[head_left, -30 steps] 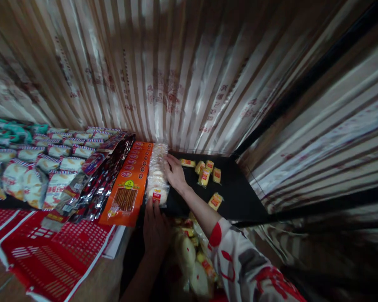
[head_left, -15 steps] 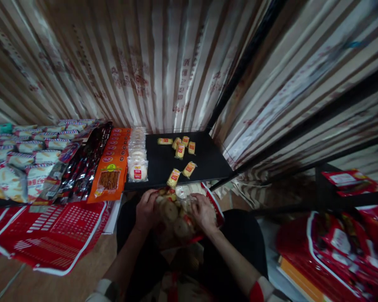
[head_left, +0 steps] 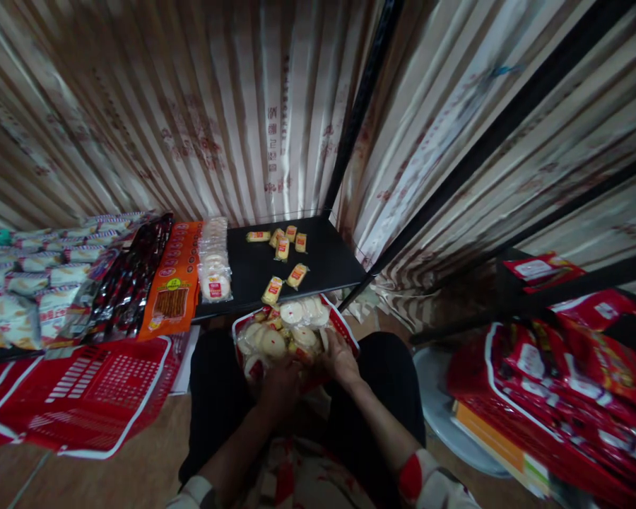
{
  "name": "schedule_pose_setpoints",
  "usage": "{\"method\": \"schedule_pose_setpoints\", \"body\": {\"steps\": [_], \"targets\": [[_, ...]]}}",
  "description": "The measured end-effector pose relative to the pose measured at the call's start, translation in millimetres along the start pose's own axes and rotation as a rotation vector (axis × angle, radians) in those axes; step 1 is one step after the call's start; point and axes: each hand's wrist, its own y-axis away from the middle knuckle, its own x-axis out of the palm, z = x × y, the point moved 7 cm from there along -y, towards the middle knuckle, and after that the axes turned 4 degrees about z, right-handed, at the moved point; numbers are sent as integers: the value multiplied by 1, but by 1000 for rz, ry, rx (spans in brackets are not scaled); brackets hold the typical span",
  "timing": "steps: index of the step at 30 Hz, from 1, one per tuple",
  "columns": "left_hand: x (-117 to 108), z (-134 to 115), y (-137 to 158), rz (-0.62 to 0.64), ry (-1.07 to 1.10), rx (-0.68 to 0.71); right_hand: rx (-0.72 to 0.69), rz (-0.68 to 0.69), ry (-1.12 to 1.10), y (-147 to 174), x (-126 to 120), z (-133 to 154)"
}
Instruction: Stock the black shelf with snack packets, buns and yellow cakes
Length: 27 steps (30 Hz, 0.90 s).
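Note:
A red basket with a white rim stands between my knees. Round pale crackers in clear wrappers fill it, along with several small yellow packets. My right hand is at the basket's right side, its fingers closed on the edge of a wrapped round cracker. Low over the near part of the basket, in shadow, is my left hand, fingers curled among the packets; what they grip is hidden. Beyond the basket, several yellow snack packets lie loose on the black shelf.
On the shelf's left are a row of wrapped round crackers, orange snack bags, dark packs and white bags. A red basket sits below. At right are a red-packet-filled basket, a grey basin and black posts.
My left hand has moved from the basket's left rim to its near middle. My right hand stays at the right side. The view has shifted right, showing more of the basket.

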Motion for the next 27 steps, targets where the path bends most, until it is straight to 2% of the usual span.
{"method": "schedule_pose_setpoints", "body": {"steps": [4, 8, 10, 13, 17, 22, 24, 27], "targets": [[-2, 1, -4, 4, 15, -41, -12, -91, -125, 6, -28, 2], [4, -7, -6, -54, -27, 31, 7, -140, -313, 14, -49, 4], [9, -10, -5, -75, -33, 55, 23, -117, -488, 16, -50, 7], [8, -7, -2, -112, 0, 4, 33, -37, -745, 19, -42, 17], [-15, 0, 5, -204, 78, -56, 49, 63, -895, 28, -31, 40], [-46, 6, 12, -272, 77, 57, 55, 231, -1097, 44, -34, 79], [-56, 9, 14, -321, 69, 82, 12, 273, -1132, 49, -41, 96], [-72, 13, 18, -455, 54, 45, -124, 287, -1151, 54, -50, 121]]}}
